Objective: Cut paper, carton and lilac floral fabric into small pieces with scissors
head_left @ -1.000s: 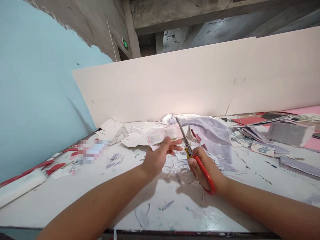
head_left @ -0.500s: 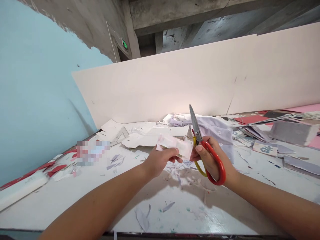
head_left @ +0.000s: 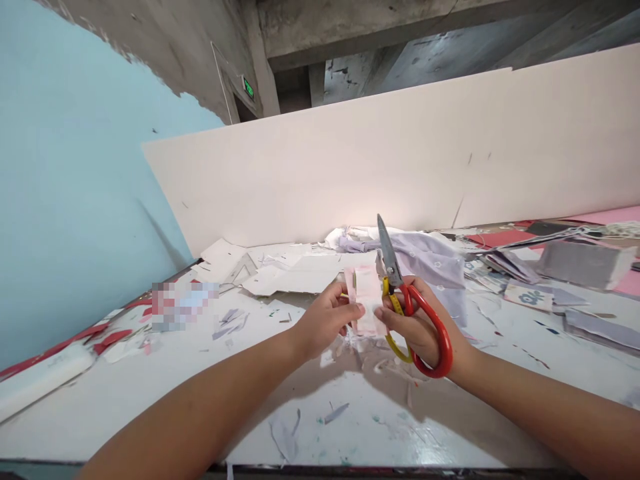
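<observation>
Paper strip, pale pink and white, stands upright between both hands above the white, paint-flecked counter; clock directions are taken from the hands, with 12 toward the back board. The left hand has its grip clamped on the strip's left side; the right hand has its grip clamped on the red-and-yellow-handled scissors, with its fingers touching the strip's right side. Scissor blades stand together, tips toward 12, just beside the strip's upper right corner and not around it. Paper scraps lie under the hands at 6; the counter's front edge lies farther out at 6, well apart from the hands. Lilac fabric sits at 1, behind the blades; white card offcuts at 11; grey block at 3, well apart; white roll at 8, along the counter's left edge. Blue wall bounds 9; leaning white board bounds 12, well beyond the blade tips; pixelated patch at 9 is too blurred to identify.
</observation>
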The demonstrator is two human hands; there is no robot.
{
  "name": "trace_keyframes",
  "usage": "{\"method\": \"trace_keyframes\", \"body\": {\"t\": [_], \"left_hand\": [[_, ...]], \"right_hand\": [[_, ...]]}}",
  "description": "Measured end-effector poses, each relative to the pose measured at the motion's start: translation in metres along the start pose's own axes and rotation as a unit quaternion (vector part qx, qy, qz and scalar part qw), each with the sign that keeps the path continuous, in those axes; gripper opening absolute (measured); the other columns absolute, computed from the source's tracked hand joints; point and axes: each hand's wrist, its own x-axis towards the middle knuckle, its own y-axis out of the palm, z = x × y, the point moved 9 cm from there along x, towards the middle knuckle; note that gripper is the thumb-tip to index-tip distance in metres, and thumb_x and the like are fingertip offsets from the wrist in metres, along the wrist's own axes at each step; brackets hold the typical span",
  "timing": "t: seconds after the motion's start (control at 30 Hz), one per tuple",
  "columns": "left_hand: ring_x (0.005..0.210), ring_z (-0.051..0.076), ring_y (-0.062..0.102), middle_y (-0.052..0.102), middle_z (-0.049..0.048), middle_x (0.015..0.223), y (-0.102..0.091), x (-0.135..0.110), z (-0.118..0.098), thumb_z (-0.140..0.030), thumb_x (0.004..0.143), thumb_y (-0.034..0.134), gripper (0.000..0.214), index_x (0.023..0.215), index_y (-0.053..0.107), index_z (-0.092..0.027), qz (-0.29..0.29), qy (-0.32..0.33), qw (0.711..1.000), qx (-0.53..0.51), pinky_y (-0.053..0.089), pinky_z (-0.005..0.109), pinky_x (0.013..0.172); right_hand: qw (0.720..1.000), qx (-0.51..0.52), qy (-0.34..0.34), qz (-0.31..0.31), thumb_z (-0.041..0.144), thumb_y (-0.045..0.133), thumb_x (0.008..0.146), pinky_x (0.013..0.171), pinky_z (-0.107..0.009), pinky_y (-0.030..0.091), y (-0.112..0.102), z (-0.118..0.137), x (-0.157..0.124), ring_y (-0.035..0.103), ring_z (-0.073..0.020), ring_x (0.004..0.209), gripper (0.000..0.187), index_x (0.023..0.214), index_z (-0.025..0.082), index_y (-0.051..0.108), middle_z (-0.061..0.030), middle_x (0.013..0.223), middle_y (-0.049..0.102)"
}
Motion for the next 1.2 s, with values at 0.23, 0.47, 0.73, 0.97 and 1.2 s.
{"method": "trace_keyframes", "body": {"t": [0.23,0.47,0.73,0.97,1.2], "left_hand": [[0.054,0.010,0.058,0.065,0.0015,0.073,0.005,-0.001,-0.003,-0.018,0.068,0.058,0.020,0.088,0.059,-0.018,0.017,0.009,1.000,0.019,0.035,0.022,0.053],[0.058,0.012,0.058,0.063,0.0017,0.069,-0.025,0.002,-0.016,-0.024,0.070,0.058,0.014,0.081,0.054,-0.017,-0.091,0.056,0.994,0.006,0.035,0.023,0.053],[0.055,0.010,0.056,0.062,0.0017,0.071,-0.031,-0.005,-0.036,-0.032,0.073,0.060,0.019,0.084,0.055,-0.016,-0.122,0.117,0.986,-0.003,0.037,0.023,0.055],[0.054,0.010,0.057,0.063,0.0003,0.070,-0.035,-0.008,-0.043,-0.035,0.072,0.063,0.021,0.077,0.057,-0.016,-0.158,0.164,0.974,-0.005,0.042,0.024,0.056],[0.055,0.010,0.057,0.064,0.0006,0.071,-0.037,-0.007,-0.043,-0.037,0.071,0.064,0.024,0.080,0.057,-0.016,-0.165,0.168,0.972,-0.003,0.043,0.024,0.057]], "right_hand": [[1.000,-0.006,0.003,-0.002,0.044,0.064,0.069,0.062,-0.030,0.049,-0.002,-0.007,-0.001,0.058,-0.0145,0.060,0.042,0.086,0.023,0.033,0.0055,0.064,0.053],[0.988,-0.073,-0.091,0.103,0.066,0.049,0.072,0.083,-0.040,0.045,0.013,-0.005,-0.007,0.051,-0.0225,0.100,0.065,0.112,0.026,0.018,-0.0075,0.103,0.049],[0.977,-0.167,-0.072,0.110,0.060,0.027,0.085,0.055,-0.030,0.043,0.018,-0.001,-0.010,0.050,-0.0145,0.059,0.042,0.104,0.024,0.027,-0.0015,0.078,0.053],[0.959,-0.240,-0.074,0.134,0.058,0.028,0.086,0.057,-0.030,0.044,0.024,-0.001,-0.015,0.057,-0.0187,0.069,0.042,0.108,0.023,0.032,-0.0066,0.086,0.060],[0.962,-0.228,-0.076,0.130,0.056,0.031,0.086,0.055,-0.028,0.043,0.021,-0.004,-0.013,0.056,-0.0165,0.064,0.039,0.106,0.023,0.034,-0.0051,0.084,0.060]]}}
